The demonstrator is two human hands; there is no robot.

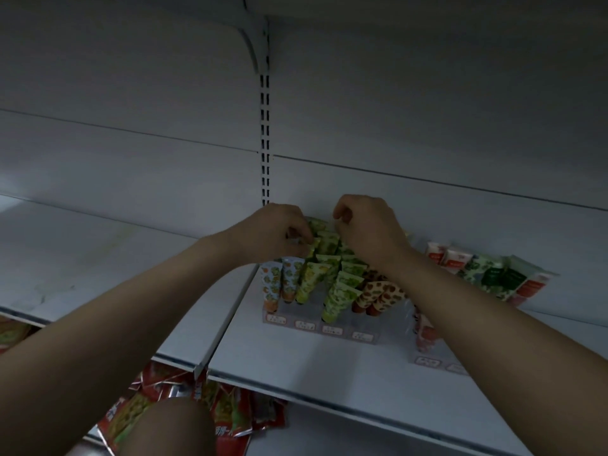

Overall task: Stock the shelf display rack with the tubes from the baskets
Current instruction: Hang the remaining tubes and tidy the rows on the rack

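Note:
A clear display rack (316,325) stands on the white shelf (296,366) and holds rows of small tubes. Green patterned tubes (342,291) fill the middle rows, orange-and-blue tubes (278,281) stand at the left, brown spotted tubes (378,296) at the right. Both hands reach to the back of the rack. My left hand (279,233) pinches a green tube (312,245) in the back rows. My right hand (368,230) hovers with curled fingers over the rear green tubes; what its fingertips hold is hidden.
A second rack (431,360) with red, white and green tubes (487,271) stands to the right, partly behind my right forearm. Red snack packets (227,413) lie on the shelf below. The slotted upright (265,133) rises behind the hands.

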